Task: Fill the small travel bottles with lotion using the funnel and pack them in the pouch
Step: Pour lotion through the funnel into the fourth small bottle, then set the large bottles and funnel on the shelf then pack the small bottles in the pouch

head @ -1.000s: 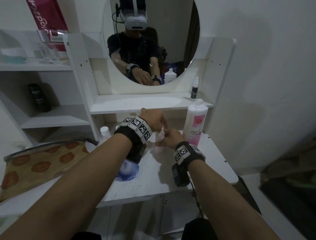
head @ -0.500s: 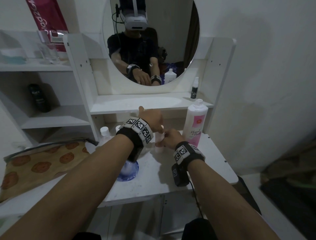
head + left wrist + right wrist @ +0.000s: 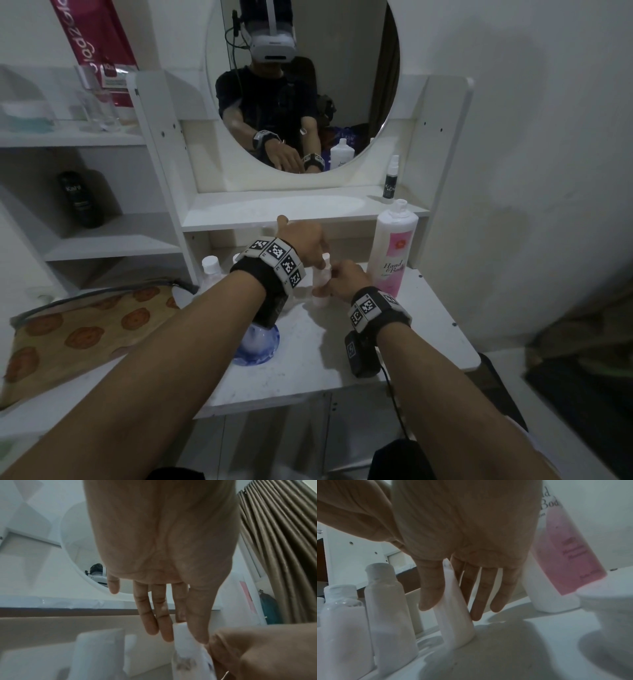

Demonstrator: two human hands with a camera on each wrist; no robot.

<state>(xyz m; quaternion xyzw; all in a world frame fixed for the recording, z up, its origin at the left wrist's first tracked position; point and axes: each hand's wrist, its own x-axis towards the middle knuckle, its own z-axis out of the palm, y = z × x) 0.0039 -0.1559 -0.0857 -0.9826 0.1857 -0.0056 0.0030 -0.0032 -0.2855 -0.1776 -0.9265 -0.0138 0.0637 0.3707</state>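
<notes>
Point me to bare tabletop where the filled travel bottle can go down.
Free: front right tabletop, between the right hand and the table edge. Crowded: back left, where capped travel bottles cluster; the lotion bottle blocks back right.

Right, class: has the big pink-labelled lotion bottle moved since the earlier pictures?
No. The lotion bottle stands where it did, upright on the table, its cap level with the right end of the shelf under the mirror.

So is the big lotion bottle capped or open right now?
Open: the lotion bottle stands upright with a bare neck, no cap on it.
</notes>
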